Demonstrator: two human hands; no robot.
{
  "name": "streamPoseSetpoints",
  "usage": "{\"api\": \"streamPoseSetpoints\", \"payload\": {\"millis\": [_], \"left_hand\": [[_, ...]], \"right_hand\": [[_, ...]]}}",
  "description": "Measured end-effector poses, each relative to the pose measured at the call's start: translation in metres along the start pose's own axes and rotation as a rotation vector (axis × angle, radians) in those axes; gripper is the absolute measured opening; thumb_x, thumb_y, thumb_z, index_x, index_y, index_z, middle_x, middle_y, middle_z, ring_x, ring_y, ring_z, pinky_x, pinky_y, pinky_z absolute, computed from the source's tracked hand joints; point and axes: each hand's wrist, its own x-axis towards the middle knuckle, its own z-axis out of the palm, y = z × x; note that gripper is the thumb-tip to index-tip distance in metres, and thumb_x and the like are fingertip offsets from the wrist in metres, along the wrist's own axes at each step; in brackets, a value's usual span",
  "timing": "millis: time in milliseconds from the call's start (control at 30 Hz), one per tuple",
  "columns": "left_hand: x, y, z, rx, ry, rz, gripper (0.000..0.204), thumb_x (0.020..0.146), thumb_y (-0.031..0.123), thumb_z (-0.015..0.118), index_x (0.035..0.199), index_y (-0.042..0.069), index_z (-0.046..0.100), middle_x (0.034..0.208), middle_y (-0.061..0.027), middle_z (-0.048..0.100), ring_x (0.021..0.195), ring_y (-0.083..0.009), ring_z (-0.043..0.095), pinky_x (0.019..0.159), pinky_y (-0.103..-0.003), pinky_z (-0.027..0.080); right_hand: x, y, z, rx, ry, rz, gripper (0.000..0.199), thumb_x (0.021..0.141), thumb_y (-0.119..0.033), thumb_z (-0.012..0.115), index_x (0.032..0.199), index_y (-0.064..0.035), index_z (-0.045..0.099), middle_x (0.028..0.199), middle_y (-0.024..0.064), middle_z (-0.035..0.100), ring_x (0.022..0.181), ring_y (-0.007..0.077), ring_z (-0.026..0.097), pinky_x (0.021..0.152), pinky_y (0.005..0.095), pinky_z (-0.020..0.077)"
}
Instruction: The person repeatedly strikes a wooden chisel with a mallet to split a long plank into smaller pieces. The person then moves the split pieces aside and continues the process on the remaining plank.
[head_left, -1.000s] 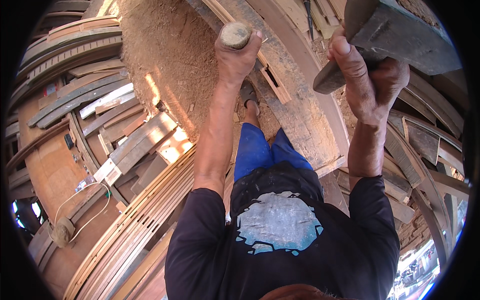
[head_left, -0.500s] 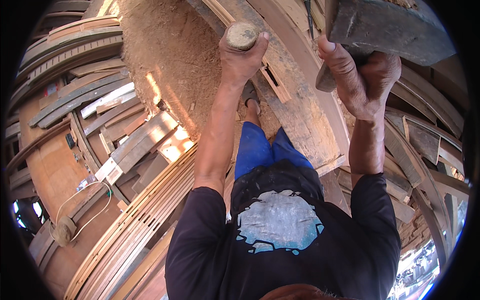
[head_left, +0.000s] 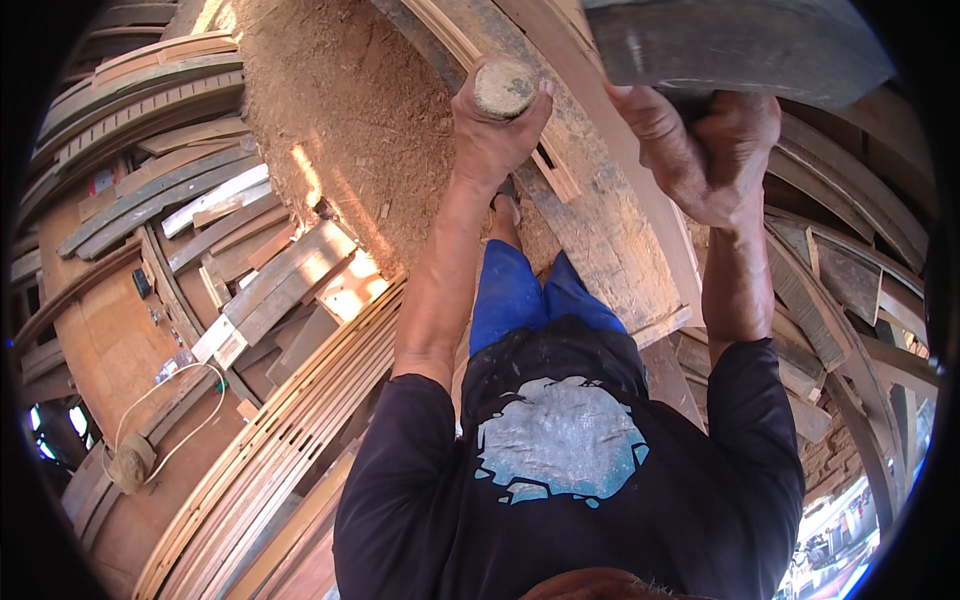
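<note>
My left hand (head_left: 492,135) is wrapped round a chisel (head_left: 505,88), its worn, round wooden butt pointing up at me. Its blade is hidden beneath the fist. Below that hand, a narrow wood strip (head_left: 560,180) with a dark slot lies on the workbench plank (head_left: 635,240). At upper right, my right hand (head_left: 705,155) grips a mallet whose big dark block head (head_left: 740,50) hangs close to the view and partly out of it. The mallet's handle is mostly covered by my fingers. The mallet head is apart from the chisel's butt.
Sawdust-covered ground (head_left: 340,110) lies left of the bench. Stacked boards (head_left: 290,440) run along the lower left, with more curved timber (head_left: 160,90) beyond. A looped pale cord (head_left: 220,385) rests on a brown panel (head_left: 110,340). Further timber (head_left: 850,370) leans at right.
My left hand has shifted a little right and nearer with the chisel. My right hand and the mallet have moved left, the block covering more of the view's top edge.
</note>
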Motion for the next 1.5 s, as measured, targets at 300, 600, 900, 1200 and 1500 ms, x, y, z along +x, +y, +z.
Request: {"api": "streamPoseSetpoints", "payload": {"millis": [300, 600, 900, 1200, 1500], "left_hand": [[0.005, -0.020, -0.003, -0.098, 0.026, 0.055, 0.035, 0.083, 0.007, 0.081, 0.114, -0.001, 0.067, 0.098, -0.0081, 0.076, 0.087, -0.0126, 0.071, 0.078, -0.029, 0.056], [0.006, -0.033, -0.007, -0.129, 0.033, -0.035, 0.025, 0.085, 0.011, 0.082, 0.098, -0.001, 0.063, 0.084, -0.0051, 0.071, 0.077, -0.0102, 0.066, 0.072, -0.028, 0.055], [0.001, -0.011, 0.005, -0.009, 0.054, 0.108, 0.019, 0.084, 0.008, 0.080, 0.096, 0.000, 0.068, 0.087, -0.0084, 0.075, 0.079, -0.0128, 0.070, 0.072, -0.029, 0.055], [0.001, -0.016, 0.004, 0.044, 0.015, 0.153, 0.014, 0.084, 0.008, 0.078, 0.094, 0.001, 0.072, 0.087, -0.0066, 0.077, 0.075, -0.0152, 0.073, 0.069, -0.030, 0.056], [0.000, -0.024, 0.004, -0.037, -0.076, 0.012, 0.016, 0.083, 0.005, 0.078, 0.096, 0.000, 0.071, 0.087, -0.0075, 0.075, 0.076, -0.0126, 0.071, 0.070, -0.029, 0.056]], "right_hand": [[0.007, 0.014, 0.022, 0.406, -0.203, 0.157, 0.023, 0.090, -0.004, 0.071, 0.112, 0.0000, 0.069, 0.109, 0.0186, 0.070, 0.104, 0.0341, 0.067, 0.090, 0.0401, 0.0525], [0.025, 0.005, -0.004, -0.250, -0.138, -0.301, 0.026, 0.084, -0.007, 0.075, 0.108, -0.0006, 0.070, 0.105, 0.0196, 0.070, 0.098, 0.0381, 0.067, 0.088, 0.0443, 0.0514], [0.035, 0.014, 0.010, -0.335, -0.391, -0.128, 0.022, 0.084, -0.017, 0.073, 0.099, -0.0013, 0.068, 0.099, 0.0220, 0.069, 0.096, 0.0440, 0.065, 0.083, 0.0481, 0.0511], [0.046, 0.021, 0.010, -0.504, -0.433, -0.179, 0.019, 0.080, -0.021, 0.069, 0.078, -0.0027, 0.063, 0.068, 0.0198, 0.064, 0.070, 0.0428, 0.066, 0.061, 0.0518, 0.0505], [0.044, 0.022, 0.005, -0.453, -0.462, -0.047, 0.021, 0.074, -0.014, 0.072, 0.089, -0.0026, 0.063, 0.076, 0.0239, 0.064, 0.075, 0.0455, 0.064, 0.064, 0.0518, 0.0497]]}}
